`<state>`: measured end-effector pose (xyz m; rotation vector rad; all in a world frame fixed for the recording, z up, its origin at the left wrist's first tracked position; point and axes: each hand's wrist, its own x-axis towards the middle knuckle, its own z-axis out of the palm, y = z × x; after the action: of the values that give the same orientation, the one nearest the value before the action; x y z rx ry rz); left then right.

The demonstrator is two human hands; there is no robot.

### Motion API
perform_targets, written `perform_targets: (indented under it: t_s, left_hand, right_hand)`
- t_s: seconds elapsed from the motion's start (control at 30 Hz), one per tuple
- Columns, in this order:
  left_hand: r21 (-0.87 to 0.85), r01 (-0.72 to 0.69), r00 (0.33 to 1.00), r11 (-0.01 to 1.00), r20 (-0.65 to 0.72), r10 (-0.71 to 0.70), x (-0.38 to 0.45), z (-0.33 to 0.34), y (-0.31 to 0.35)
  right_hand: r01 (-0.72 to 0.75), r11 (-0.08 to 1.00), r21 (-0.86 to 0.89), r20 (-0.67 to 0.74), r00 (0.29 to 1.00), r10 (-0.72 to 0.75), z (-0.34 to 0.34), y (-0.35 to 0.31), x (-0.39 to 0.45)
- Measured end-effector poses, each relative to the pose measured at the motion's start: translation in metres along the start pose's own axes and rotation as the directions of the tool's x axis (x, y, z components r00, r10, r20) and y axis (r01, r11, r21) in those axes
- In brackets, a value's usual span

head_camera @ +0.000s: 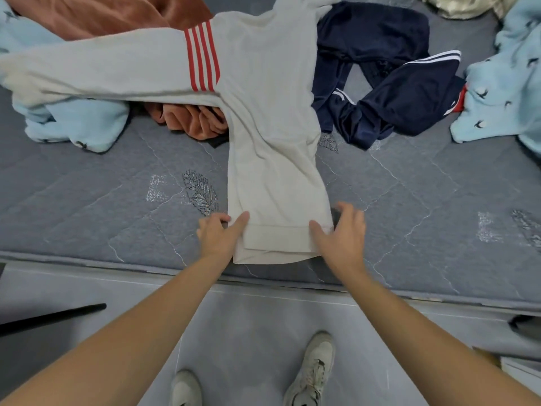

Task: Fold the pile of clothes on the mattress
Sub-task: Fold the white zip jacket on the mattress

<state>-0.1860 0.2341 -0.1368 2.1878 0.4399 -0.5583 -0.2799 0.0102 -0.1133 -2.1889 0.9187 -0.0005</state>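
**Both hands at the hem of the grey top**

Head view: a grey top [272, 136] lies on the grey mattress [102, 200], its body running toward the near edge and 1 sleeve stretched out to the left, with 4 red stripes [202, 55] at the shoulder. The left hand [218, 234] grips the hem's left corner, thumb on top of the cloth and the other fingers curled at its edge. The right hand [341, 234] holds the right corner, thumb lying on the fabric, fingers bent and spread beside it.

The top overlaps a rust garment [187, 120] and a navy garment [389, 92] with white stripes. Light blue clothes [76, 124] lie at the far left, more at the far right. Below the mattress edge, 2 pale shoes [313, 373] stand on the floor.
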Motion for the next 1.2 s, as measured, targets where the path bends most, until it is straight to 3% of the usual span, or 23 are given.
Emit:
perform_targets:
  t_s: [0.07,0.1,0.23,0.37,0.47,0.57,0.63,0.7,0.8,0.93,1.0,1.07,1.13,1.2]
  left_hand:
    - [0.055,0.025,0.999,0.998,0.046,-0.027,-0.005,0.006,0.002]
    - [0.077,0.04,0.997,0.996,0.064,-0.045,-0.004,0.009,0.004]
    - [0.174,0.068,0.986,0.982,0.139,-0.093,0.003,0.019,0.004]
    - [-0.192,0.064,0.978,0.979,0.205,-0.024,-0.018,0.005,0.008]
    - [-0.397,-0.077,0.979,0.914,0.146,0.146,-0.047,-0.009,0.0]
    - [-0.409,-0.096,0.984,0.907,0.098,0.149,-0.06,-0.007,-0.012]
    - [-0.405,0.026,0.988,0.914,0.149,0.038,-0.058,0.0,-0.018]
    - [-0.405,0.103,0.985,0.908,0.171,-0.036,-0.052,0.006,-0.021]
    - [-0.473,0.172,0.972,0.864,0.225,-0.071,-0.044,0.01,-0.019]
    - [-0.436,0.179,0.973,0.882,0.21,-0.094,-0.038,0.013,-0.025]
    - [-0.455,0.128,0.985,0.881,0.164,-0.058,-0.041,0.01,-0.026]
    - [-0.487,0.092,0.991,0.868,0.131,-0.032,-0.049,0.006,-0.029]
    - [-0.466,0.11,0.989,0.878,0.143,-0.048,-0.057,0.004,-0.036]
    - [-0.331,0.13,0.983,0.935,0.163,-0.079,-0.057,0.006,-0.041]
  right_hand:
    - [-0.344,0.889,0.302,0.21,0.934,0.29,-0.004,-0.001,0.007]
    - [-0.422,0.819,0.388,0.293,0.899,0.325,-0.005,-0.002,0.01]
    - [-0.416,0.812,0.41,0.386,0.886,0.258,-0.002,-0.006,0.01]
    - [-0.421,0.777,0.468,0.395,0.886,0.242,-0.016,-0.013,0.005]
    - [-0.321,0.786,0.528,0.261,0.942,0.21,-0.026,-0.021,-0.008]
    - [-0.176,0.89,0.42,0.103,0.984,0.146,-0.022,-0.021,-0.024]
    - [-0.235,0.934,0.267,0.169,0.966,0.195,-0.013,-0.014,-0.022]
    - [-0.364,0.892,0.267,0.26,0.919,0.297,-0.008,-0.011,-0.012]
    - [-0.425,0.79,0.443,0.263,0.903,0.339,-0.005,-0.018,0.008]
    - [-0.458,0.804,0.379,0.297,0.883,0.363,0.0,-0.025,0.026]
    - [-0.402,0.821,0.405,0.281,0.909,0.307,-0.004,-0.026,0.025]
    - [-0.24,0.892,0.384,0.167,0.968,0.189,-0.013,-0.023,0.021]
    - [-0.113,0.963,0.246,0.084,0.992,0.095,-0.016,-0.011,0.019]
    - [-0.125,0.99,0.062,0.116,0.986,0.117,-0.012,0.006,0.021]
